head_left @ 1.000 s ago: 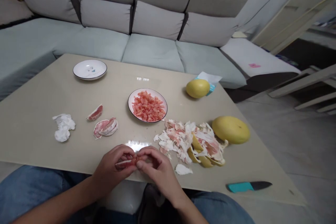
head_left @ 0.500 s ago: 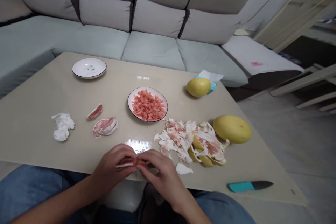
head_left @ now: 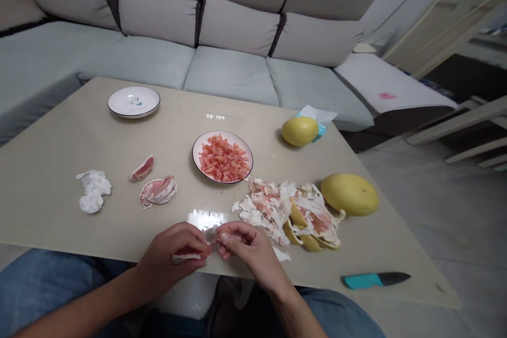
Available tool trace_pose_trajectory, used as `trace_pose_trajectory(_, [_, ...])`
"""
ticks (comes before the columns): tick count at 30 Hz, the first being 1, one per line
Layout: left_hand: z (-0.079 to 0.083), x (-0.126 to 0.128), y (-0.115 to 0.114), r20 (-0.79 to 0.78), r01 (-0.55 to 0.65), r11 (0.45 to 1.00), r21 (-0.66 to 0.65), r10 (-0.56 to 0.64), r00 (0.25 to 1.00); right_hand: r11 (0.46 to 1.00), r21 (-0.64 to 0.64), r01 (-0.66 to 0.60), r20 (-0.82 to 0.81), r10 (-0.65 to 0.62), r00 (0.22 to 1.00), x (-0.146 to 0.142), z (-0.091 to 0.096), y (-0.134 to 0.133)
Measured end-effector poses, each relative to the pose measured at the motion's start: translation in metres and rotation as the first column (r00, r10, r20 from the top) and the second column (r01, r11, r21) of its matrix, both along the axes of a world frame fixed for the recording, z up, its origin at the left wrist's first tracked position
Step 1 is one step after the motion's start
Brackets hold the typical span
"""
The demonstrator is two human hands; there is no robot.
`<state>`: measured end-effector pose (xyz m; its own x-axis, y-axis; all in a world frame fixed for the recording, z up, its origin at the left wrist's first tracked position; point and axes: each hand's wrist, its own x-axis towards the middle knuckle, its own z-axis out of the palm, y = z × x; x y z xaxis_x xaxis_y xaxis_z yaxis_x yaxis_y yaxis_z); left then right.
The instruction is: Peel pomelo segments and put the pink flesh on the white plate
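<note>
At the table's near edge, my left hand is closed around a pomelo segment with pink flesh and a pale membrane edge. Just to its right, my right hand pinches a thin pinkish shred between thumb and fingers; whether it is membrane or pulp I cannot tell. Beyond my hands is a plate with a dark rim, heaped with pink pomelo pulp. Left of it lie a single segment and a small cluster of segments.
Peel and membrane scraps are piled right of my hands, beside a whole pomelo. Another pomelo rests against a tissue pack. A teal-handled knife lies at the near right edge. Crumpled tissue and a second plate are on the left.
My right hand has turned and drawn slightly away to the right from the segment, with a thin shred now between its fingertips. My left hand keeps its hold on the segment.
</note>
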<state>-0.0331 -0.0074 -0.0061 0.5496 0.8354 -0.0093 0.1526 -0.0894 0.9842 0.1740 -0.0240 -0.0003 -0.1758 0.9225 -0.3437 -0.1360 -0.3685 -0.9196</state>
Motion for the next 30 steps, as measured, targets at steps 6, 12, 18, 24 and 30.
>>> trace_pose_trajectory(6, [0.005, 0.0, 0.003, 0.08, -0.005, 0.99, -0.14, 0.016, 0.997, 0.999, -0.021, 0.042, -0.059, -0.044, 0.997, 0.003, -0.004, 0.003])
trace_pose_trajectory(12, [0.006, -0.001, 0.009, 0.127, -0.028, 0.951, -0.309, 0.071, 0.989, 0.995, -0.01, 0.095, -0.078, -0.096, 0.992, 0.008, -0.009, 0.006])
trace_pose_trajectory(18, [-0.002, -0.003, 0.016, 0.198, -0.055, 0.813, -0.579, 0.206, 0.958, 0.998, 0.009, 0.061, -0.074, -0.06, 0.995, 0.007, -0.005, 0.006])
trace_pose_trajectory(24, [-0.007, -0.001, 0.018, 0.232, 0.026, 0.72, -0.693, 0.188, 0.954, 0.955, 0.271, -0.118, 0.257, 0.047, 0.965, -0.001, 0.006, -0.001])
trace_pose_trajectory(30, [-0.02, 0.003, 0.016, 0.192, 0.061, 0.758, -0.65, 0.087, 0.977, 0.909, 0.361, -0.209, 0.437, 0.033, 0.899, -0.002, 0.005, -0.005])
